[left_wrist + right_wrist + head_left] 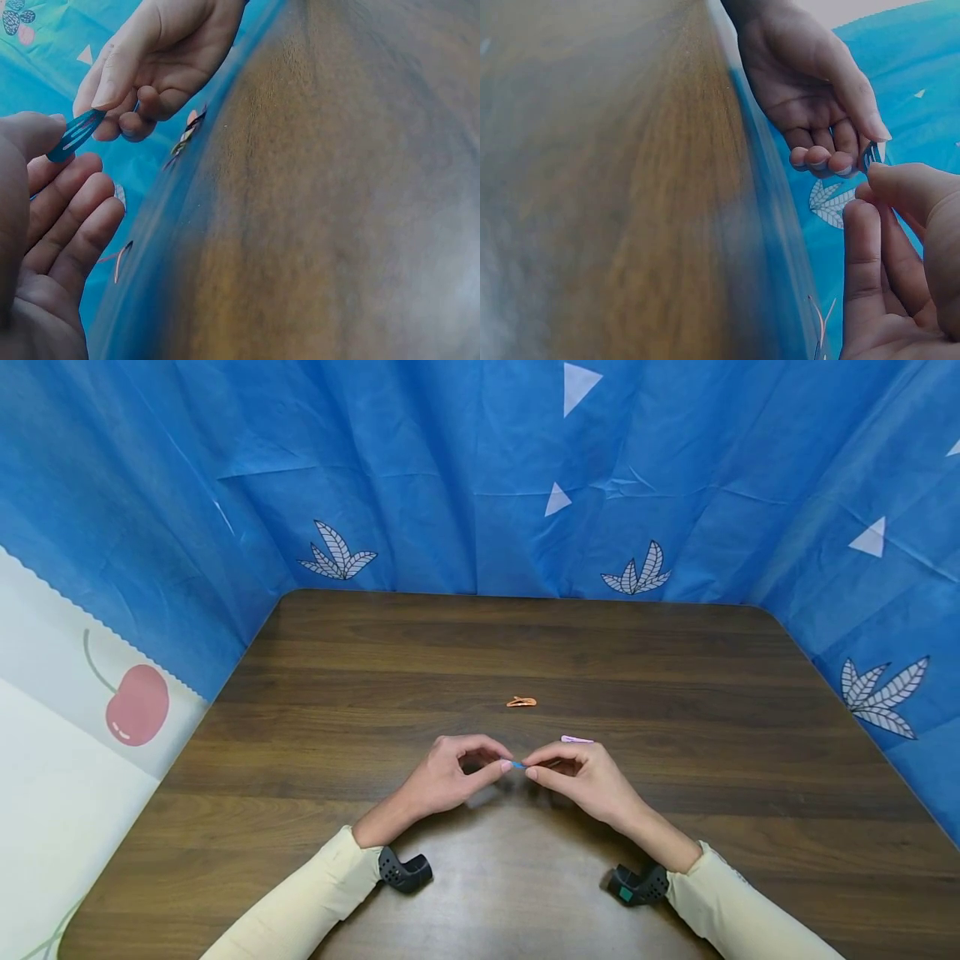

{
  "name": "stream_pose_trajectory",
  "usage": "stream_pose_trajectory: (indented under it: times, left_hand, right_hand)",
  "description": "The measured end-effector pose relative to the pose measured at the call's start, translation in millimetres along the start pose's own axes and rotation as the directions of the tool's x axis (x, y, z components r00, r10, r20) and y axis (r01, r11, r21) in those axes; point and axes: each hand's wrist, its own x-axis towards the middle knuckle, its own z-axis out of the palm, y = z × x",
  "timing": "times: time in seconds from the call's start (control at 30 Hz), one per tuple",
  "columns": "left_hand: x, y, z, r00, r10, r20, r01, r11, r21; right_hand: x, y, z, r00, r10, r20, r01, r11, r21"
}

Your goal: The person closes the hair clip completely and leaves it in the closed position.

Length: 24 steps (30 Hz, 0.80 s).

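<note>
A small blue snap hair clip [518, 765] is held level between both hands, just above the table. My left hand [450, 774] pinches one end of it between thumb and forefinger. At the other end, my right hand [592, 778] has its thumb and fingertips on the clip. The left wrist view shows the slotted clip [76, 136] spanning from one thumb to the other. Beyond the hands lies an orange hair clip [522, 702], its prongs apart. A light purple clip [576, 739] is partly hidden behind the right hand.
The brown wooden table [360, 677] spreads out on all sides of the hands. A blue patterned curtain [450, 477] hangs along its back and right. Black wrist devices [405, 870] sit at both cuffs.
</note>
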Motion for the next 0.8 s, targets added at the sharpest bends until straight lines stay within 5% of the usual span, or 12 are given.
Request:
stream_pose_trajectory:
  times: [0.8]
  left_hand:
    - [1.0, -2.5, 1.1, 0.997, 0.07, -0.028, -0.068, 0.997, 0.045]
  right_hand:
    - [-2.6, -4.8, -2.6, 1.0, 0.029, -0.008, -0.028, 0.999, 0.019]
